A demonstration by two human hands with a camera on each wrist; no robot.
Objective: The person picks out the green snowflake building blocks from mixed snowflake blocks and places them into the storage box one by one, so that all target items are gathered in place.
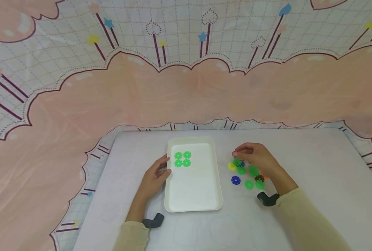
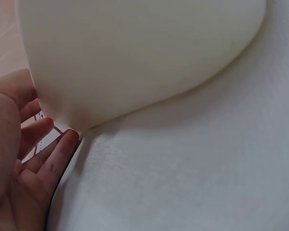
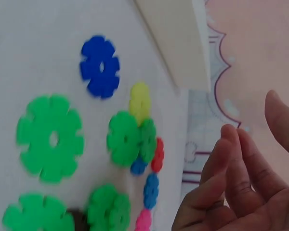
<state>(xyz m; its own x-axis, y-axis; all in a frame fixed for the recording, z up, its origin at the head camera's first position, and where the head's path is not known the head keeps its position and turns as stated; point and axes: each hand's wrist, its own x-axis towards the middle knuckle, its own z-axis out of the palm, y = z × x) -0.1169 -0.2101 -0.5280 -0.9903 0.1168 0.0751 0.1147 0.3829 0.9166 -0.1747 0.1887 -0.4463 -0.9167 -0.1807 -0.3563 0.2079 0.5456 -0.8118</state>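
Observation:
My left hand (image 1: 154, 176) is at the left edge of a white tray (image 1: 193, 205), its fingertips touching the rim. In the left wrist view, the fingertips (image 2: 70, 137) meet the tray's outer side (image 2: 149, 57). Green plastic snowflake discs (image 1: 187, 162) lie in two short rows in the tray's upper left. My right hand (image 1: 258, 157) hovers over loose snowflake discs right of the tray. Its fingertips overlap a red disc in the head view, but the right wrist view shows that red disc (image 3: 157, 155) apart from the loosely bent, bare fingers (image 3: 241, 178).
The loose group holds a dark blue disc (image 1: 235, 180), a yellow one (image 1: 232, 166), a brown one (image 1: 259, 178) and several green ones (image 1: 249, 184). A pink disc (image 3: 143, 220) shows in the right wrist view. A patterned cloth (image 1: 204, 94) hangs behind the white table (image 1: 324, 181).

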